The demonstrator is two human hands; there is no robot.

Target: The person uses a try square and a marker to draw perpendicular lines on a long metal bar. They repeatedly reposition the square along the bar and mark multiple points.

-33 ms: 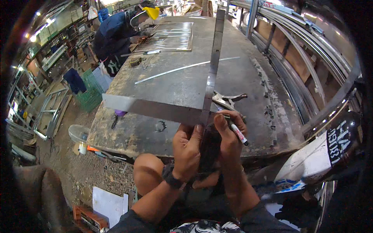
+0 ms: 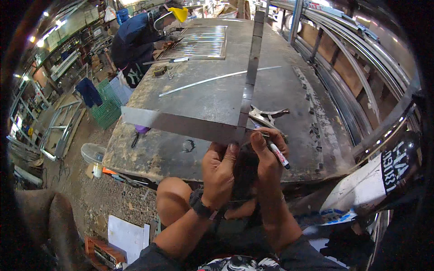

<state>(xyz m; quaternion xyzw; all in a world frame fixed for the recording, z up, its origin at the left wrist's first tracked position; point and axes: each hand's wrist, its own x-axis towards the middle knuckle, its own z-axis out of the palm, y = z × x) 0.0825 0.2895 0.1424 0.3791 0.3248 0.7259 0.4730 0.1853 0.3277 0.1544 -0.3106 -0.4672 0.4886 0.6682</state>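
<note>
Two flat metal pieces meet at a corner in front of me: a wide steel strip (image 2: 181,124) reaching left and a narrower, longer metal strip (image 2: 251,67) with dark cross lines pointing away over the table. My left hand (image 2: 218,167) pinches them at their crossing, thumb on top. Close beside it, my right hand (image 2: 270,151) is closed around a white marker pen (image 2: 278,156), its dark end sticking out below the fingers. The right fingertips are near the corner; whether they touch the metal I cannot tell. Behind them lie metal locking pliers (image 2: 266,116).
A dark, worn worktable (image 2: 203,104) carries a thin metal strip (image 2: 217,77), a tape measure (image 2: 159,71) and a slatted metal frame (image 2: 203,43). A co-worker (image 2: 135,38) bends over that frame. A fan (image 2: 92,153) stands left; a cylinder (image 2: 361,187) lies right, beside racked metal lengths.
The whole view has shifted slightly. My hands, the metal strips and the marker pen keep nearly the same position relative to one another.
</note>
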